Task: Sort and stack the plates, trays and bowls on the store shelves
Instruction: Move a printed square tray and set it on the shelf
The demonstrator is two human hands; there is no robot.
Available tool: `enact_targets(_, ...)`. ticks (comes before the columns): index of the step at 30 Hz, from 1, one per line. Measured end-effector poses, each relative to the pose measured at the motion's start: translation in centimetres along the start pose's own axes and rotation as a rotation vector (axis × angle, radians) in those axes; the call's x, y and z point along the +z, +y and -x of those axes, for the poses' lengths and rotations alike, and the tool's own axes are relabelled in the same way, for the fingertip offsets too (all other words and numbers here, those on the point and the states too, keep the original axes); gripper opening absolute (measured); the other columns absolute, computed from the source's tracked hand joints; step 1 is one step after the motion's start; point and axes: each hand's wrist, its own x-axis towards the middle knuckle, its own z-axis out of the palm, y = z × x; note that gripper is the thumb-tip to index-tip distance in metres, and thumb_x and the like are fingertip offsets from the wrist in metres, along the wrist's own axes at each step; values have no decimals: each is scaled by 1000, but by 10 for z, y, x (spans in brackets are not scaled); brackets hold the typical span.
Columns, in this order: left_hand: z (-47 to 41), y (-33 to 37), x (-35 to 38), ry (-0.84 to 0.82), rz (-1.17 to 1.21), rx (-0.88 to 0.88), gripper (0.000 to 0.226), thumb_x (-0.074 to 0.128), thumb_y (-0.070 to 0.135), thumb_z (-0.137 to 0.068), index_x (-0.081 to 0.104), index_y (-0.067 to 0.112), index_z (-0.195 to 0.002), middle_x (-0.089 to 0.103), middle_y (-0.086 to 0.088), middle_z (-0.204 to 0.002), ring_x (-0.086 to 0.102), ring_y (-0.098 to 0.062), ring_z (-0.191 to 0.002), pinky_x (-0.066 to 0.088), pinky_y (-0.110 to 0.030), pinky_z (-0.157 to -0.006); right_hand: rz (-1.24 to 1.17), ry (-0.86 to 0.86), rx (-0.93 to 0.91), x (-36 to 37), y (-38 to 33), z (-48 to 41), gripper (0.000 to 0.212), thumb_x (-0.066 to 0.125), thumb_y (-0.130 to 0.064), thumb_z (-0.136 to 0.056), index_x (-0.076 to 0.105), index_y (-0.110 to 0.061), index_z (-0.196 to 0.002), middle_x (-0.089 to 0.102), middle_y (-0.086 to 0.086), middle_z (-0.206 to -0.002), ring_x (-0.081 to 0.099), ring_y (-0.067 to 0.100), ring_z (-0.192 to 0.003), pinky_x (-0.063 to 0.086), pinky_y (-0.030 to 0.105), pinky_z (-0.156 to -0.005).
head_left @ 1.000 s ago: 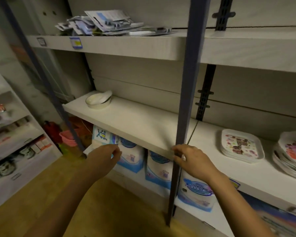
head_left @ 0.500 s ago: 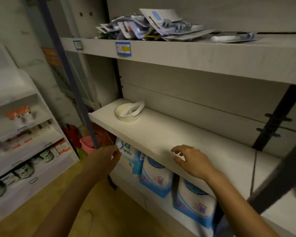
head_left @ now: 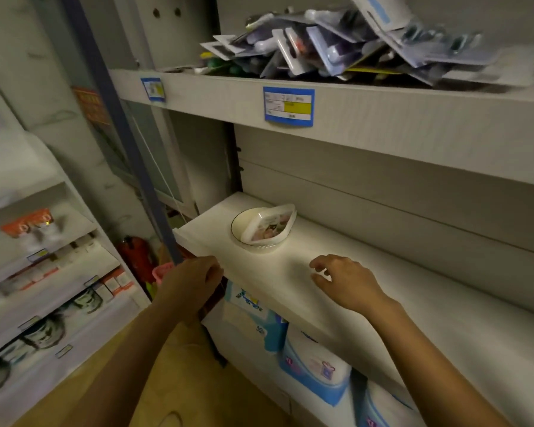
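Right hand (head_left: 347,280), loose and empty, now nearer the round white bowl (head_left: 240,224) cradling a tilted rectangular tray (head_left: 269,227); left hand (head_left: 191,280) curled, grip unclear.

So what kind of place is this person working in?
Probably a small shop: blue price tags are stuck on the upper shelf edge, blister-packed goods are heaped above it, and blue-and-white soft packs stand under the shelf that holds the bowl.
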Motion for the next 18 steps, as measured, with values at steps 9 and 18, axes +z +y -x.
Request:
enact_targets(9, -112, -51, 3, -91, 45, 121, 19, 43, 33, -94, 56, 20, -93, 60, 4, -92, 58, -12, -86, 44, -24, -82, 55, 55, 268, 18, -31, -96, 39, 33, -43, -96, 61, -20, -109, 65, 6, -113, 60, 29, -101, 42, 33, -73)
enact_targets(18, -192, -91, 7, -146, 129, 322, 15, 48, 28, -92, 56, 20, -82, 62, 2, -81, 59, -16, -78, 43, -23, -68, 231, -17, 602, 42, -56, -185, 40, 34, -38, -96, 59, -10, -111, 63, 8, -108, 61, 24, -98, 39, 31, -72)
